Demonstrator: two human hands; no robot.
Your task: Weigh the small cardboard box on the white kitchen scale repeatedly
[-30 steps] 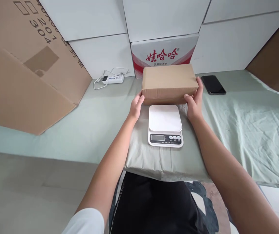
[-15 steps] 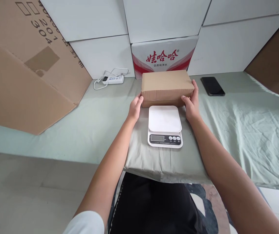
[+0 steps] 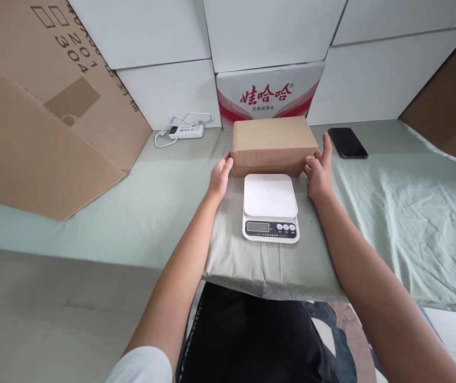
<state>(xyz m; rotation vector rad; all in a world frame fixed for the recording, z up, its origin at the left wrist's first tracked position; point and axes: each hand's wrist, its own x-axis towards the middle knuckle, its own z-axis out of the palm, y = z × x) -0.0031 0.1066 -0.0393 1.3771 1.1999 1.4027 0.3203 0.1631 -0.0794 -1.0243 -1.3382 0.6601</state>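
A closed brown cardboard box [image 3: 274, 141] sits on the cloth-covered table, just behind a white digital kitchen scale [image 3: 271, 196]. The scale's platform is bare and its display looks blank. My left hand [image 3: 220, 173] grips the box's left end, thumb at the front corner and fingers partly hidden along the side. At the right end, my right hand [image 3: 319, 170] has its fingers apart, the index raised and the thumb near the front corner. Whether that thumb still touches the cardboard I cannot tell.
A black phone [image 3: 348, 142] lies right of the box. To the left is a white power strip [image 3: 187, 131] with a cable. Behind stands a white and red carton [image 3: 267, 90] against white panels. Large cardboard sheets [image 3: 52, 122] flank the table [image 3: 132, 223].
My right hand has loosened from the box's right end and shifted slightly right, its index finger lifting off. My left hand, the box and the scale stay in place.
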